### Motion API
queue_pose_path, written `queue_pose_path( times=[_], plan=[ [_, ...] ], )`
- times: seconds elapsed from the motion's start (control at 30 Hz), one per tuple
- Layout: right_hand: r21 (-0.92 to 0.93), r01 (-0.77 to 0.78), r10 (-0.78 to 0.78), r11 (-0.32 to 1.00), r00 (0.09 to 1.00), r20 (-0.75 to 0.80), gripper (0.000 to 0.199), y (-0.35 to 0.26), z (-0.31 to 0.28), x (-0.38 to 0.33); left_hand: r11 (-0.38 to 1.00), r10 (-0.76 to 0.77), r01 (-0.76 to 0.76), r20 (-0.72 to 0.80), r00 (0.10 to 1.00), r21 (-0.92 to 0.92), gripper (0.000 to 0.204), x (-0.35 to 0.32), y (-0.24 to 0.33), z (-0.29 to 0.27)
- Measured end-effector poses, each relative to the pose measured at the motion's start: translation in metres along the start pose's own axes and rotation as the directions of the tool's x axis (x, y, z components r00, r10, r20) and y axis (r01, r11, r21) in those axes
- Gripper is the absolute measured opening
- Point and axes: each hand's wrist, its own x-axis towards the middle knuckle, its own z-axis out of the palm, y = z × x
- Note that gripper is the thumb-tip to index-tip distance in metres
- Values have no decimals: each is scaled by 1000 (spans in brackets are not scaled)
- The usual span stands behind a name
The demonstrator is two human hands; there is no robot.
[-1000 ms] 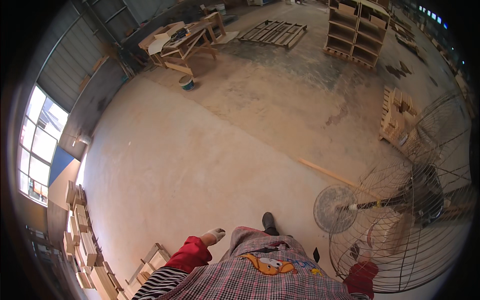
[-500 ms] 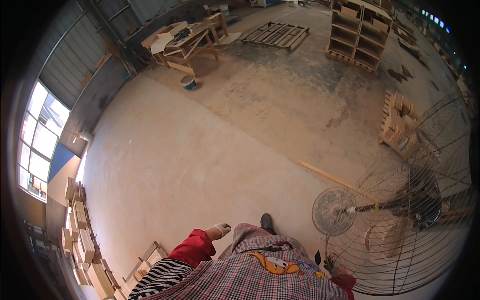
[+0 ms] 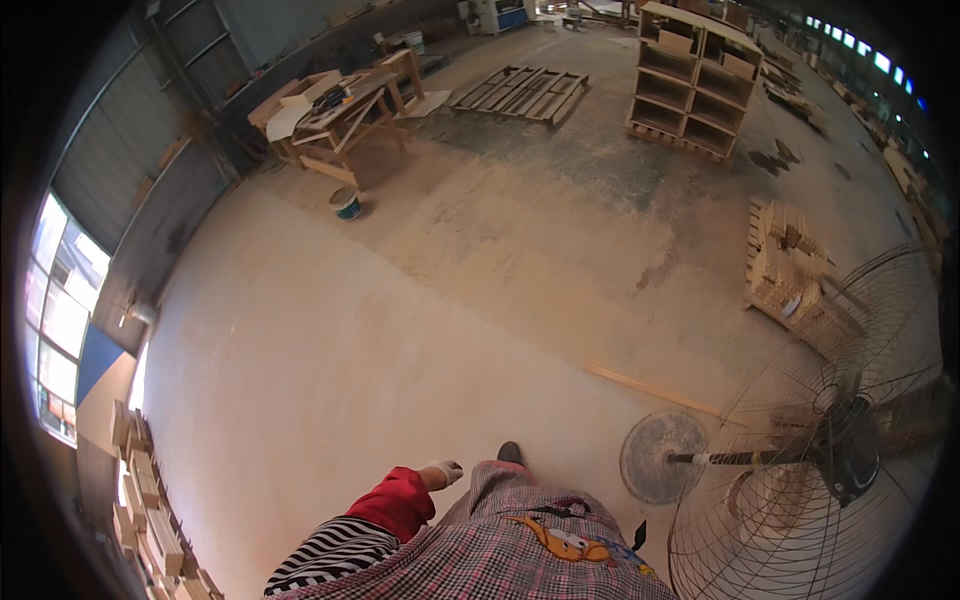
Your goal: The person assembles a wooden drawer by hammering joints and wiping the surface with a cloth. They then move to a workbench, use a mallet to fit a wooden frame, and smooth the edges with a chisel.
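Note:
My left hand, in a pale glove below a red cuff, hangs in front of my left side above the floor. Its fingers are loosely bent and nothing shows in them. The sleeve above is black-and-white striped. I wear a checked apron with an orange cartoon patch. One dark shoe points forward from under it. My right hand is out of sight. On my right stands a large floor fan with a wire guard and a round base.
A wooden strip lies ahead of the fan base. Beyond are stacked wood pieces, a shelf unit, a pallet, a bucket and a workbench. Boards line the left wall below a window.
The view has shifted, and the bucket, bench and shelf now sit lower and further left. My right hand, seen earlier beside the fan guard, has left the picture. My left hand stays low in front.

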Motion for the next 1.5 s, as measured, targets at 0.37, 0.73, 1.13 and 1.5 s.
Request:
queue_pose_path(
  times=[0.37,0.73,1.13,1.5],
  plan=[
    [-236,-41,-13,971,974,-225,42,-225,88,69,874,63,-60,-10,998,-483,33,131,28,-219],
    [-817,67,23,573,995,98,51,-487,105,185,741,-94,27,-64,993,-671,30,222,77,-356],
    [-444,506,-518,740,849,104,31,-1066,202,354,274,-543,296,107,833,-915,33,273,46,-473],
    [-596,211,-144,775,977,159,35,-1302,299,405,519,-383,81,-147,912,-851,19,518,148,-888]
  ],
)
